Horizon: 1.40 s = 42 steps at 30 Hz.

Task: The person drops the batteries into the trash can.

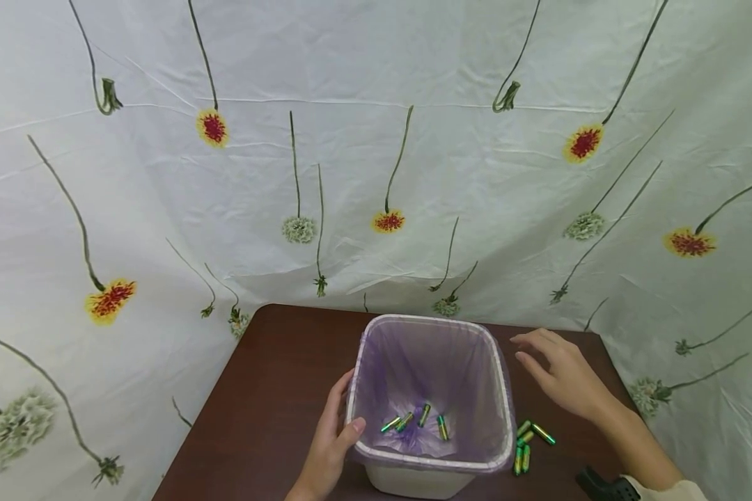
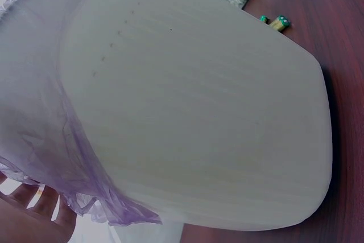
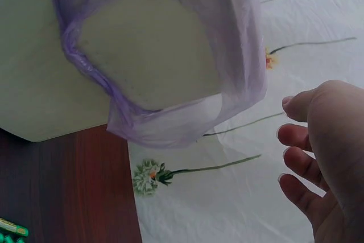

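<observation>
A whitish trash bin (image 1: 416, 480) stands on the table, lined with a translucent purple bag (image 1: 439, 355) folded over its rim. Several green and gold batteries (image 1: 424, 415) lie at the bottom inside it. My left hand (image 1: 329, 445) holds the bin's left rim, thumb over the edge and fingers along the outside. To the right of the bin, my right hand (image 1: 560, 372) is in the air with nothing in it, fingers loosely bent. Loose batteries (image 1: 526, 457) lie on the table below that hand, beside the bin.
The dark reddish-brown table (image 1: 276, 376) meets a white flower-printed cloth (image 1: 351, 160) at its back and sides. A black strap-like object (image 1: 604, 485) sits near the right sleeve (image 1: 664, 492).
</observation>
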Motion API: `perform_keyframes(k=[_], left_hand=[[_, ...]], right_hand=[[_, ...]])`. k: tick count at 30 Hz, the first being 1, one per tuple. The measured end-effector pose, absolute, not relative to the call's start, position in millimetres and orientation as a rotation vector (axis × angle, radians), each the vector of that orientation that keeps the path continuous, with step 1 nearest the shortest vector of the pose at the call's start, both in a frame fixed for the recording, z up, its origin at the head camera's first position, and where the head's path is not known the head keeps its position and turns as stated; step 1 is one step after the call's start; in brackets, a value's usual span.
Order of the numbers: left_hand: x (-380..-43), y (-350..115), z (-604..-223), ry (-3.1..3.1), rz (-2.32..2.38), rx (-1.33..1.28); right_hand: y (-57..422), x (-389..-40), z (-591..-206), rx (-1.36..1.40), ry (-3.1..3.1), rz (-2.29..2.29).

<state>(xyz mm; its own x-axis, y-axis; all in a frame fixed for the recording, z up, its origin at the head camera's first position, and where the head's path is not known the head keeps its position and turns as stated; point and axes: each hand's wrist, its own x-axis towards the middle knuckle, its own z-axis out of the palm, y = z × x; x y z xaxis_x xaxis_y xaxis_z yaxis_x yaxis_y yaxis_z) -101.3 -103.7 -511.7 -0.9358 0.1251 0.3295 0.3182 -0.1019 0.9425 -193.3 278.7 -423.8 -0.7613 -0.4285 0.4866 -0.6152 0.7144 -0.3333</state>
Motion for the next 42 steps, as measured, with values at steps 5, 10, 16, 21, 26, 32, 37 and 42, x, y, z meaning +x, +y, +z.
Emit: perform_keyframes(k=[5, 10, 16, 21, 26, 32, 37, 42], left_hand=[[-101, -104, -511, -2.007, -2.181, -0.519], [-102, -104, -511, -2.003, -2.172, -0.540], [-100, -105, -512, -2.011, -2.173, -0.511], [-99, -104, -512, -2.037, -2.145, -0.515], [-100, -104, -511, -2.009, -2.184, -0.539], [-99, -103, -510, -1.988, -2.207, -0.498], [-98, -104, -509, -1.979, -2.210, -0.511], [-99, -104, -508, -2.002, -2.182, -0.529]], right_hand=[[286, -191, -437, 0.792, -2.497, 0.685], [292, -186, -451, 0.745, -2.516, 0.728], [298, -179, -465, 0.666, -2.556, 0.751], [306, -175, -479, 0.614, -2.559, 0.770], [316, -173, -495, 0.533, -2.590, 0.777], [329, -168, -518, 0.430, -2.637, 0.796], [336, -166, -540, 0.376, -2.629, 0.816], [338, -163, -561, 0.310, -2.637, 0.902]])
